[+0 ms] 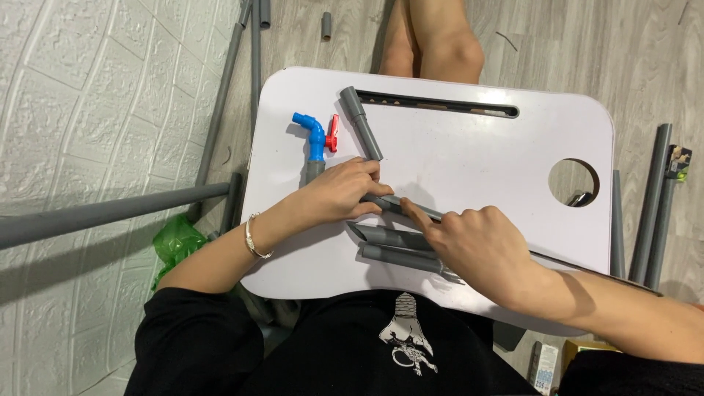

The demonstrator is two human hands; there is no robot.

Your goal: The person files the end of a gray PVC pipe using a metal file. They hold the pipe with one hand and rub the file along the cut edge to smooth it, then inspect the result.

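Gripping a grey pipe (389,203) on the white lap table (469,147), left hand (341,192) steadies it while right hand (477,246) presses its forefinger along it; cut pipes (396,246) under right palm, blue tap (314,136) beyond left knuckles.

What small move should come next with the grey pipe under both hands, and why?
Probably steady the grey pipe flat on the white table: the left hand presses its end while the right hand lies over it, one finger along it, beside two loose cut pipe pieces that might roll.
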